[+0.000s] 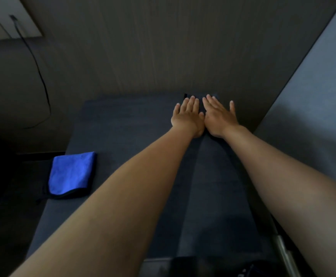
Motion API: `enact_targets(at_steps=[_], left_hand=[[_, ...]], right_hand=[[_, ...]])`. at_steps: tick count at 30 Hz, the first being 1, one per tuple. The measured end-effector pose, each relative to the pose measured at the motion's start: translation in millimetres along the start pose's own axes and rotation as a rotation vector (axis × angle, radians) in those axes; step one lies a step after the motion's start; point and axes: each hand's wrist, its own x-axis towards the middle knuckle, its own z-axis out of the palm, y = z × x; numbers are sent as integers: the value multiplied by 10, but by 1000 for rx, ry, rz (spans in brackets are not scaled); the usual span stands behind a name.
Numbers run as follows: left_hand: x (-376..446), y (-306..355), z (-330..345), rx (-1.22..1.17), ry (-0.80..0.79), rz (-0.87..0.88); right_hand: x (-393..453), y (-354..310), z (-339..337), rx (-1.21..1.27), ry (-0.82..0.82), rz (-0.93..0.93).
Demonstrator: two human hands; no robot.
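Note:
My left hand (187, 116) and my right hand (218, 115) lie side by side, palms down with fingers straight, at the far end of a dark grey padded surface (123, 126). Both press flat on a dark folded cloth (202, 109), which shows only between and just beyond the fingers. A strip of darker cloth runs back toward me between my forearms. A folded blue microfibre cloth with a black edge (70, 174) lies on the left edge of the surface, well apart from both hands.
A dark wood-grain wall (163, 47) rises right behind the hands. A grey panel (313, 106) closes the right side. A black cable (41, 76) hangs down the left wall. A metal bar (285, 254) shows at the lower right.

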Motion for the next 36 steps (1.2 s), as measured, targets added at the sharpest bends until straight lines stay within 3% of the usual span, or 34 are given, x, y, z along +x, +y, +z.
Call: enact_targets(at_steps=[22,30,36], left_hand=[[-2788,622,693,-36,29,73],[-3308,514,793,21,22,72],[-3520,284,757,183,40,97]], right_hand=[[-2920,-169,465,64,41,34],[-3409,-413,547,34,27,15],[-3480,-642,410,-4,-97,-19]])
